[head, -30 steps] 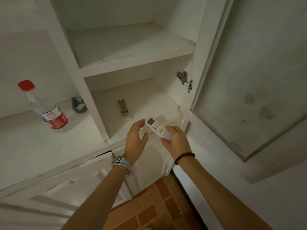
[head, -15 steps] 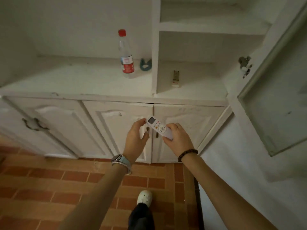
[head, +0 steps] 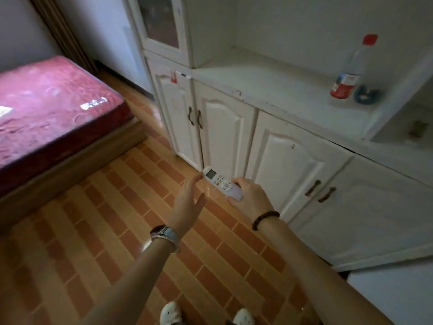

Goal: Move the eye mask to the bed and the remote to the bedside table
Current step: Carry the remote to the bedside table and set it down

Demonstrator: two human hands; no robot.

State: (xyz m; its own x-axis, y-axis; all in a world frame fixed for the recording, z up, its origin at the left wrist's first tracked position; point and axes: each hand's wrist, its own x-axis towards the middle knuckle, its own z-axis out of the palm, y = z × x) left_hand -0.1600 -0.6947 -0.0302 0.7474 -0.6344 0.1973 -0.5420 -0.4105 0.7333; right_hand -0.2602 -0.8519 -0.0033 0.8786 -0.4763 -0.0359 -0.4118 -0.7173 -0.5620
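My right hand (head: 249, 195) grips the lower end of a white remote (head: 220, 182) with a small screen and coloured buttons, held over the floor in front of the white cabinet (head: 293, 160). My left hand (head: 188, 202) is flat with straight fingers, its fingertips touching the remote's screen end. A blue eye mask (head: 366, 96) lies on the cabinet counter at the right, beside a bottle. The bed (head: 46, 109), with a red mattress in plastic wrap, stands at the left. No bedside table is in view.
A clear bottle (head: 349, 73) with a red cap and label stands on the counter. A second, darker remote (head: 416, 130) lies blurred in the open shelf at far right. Orange tiled floor (head: 117, 231) stretches between bed and cabinet. My white shoes (head: 171, 313) show at the bottom.
The view has swung left from the open shelf to the floor and bed. The remote stays in my right hand; my left hand has flattened against its tip.
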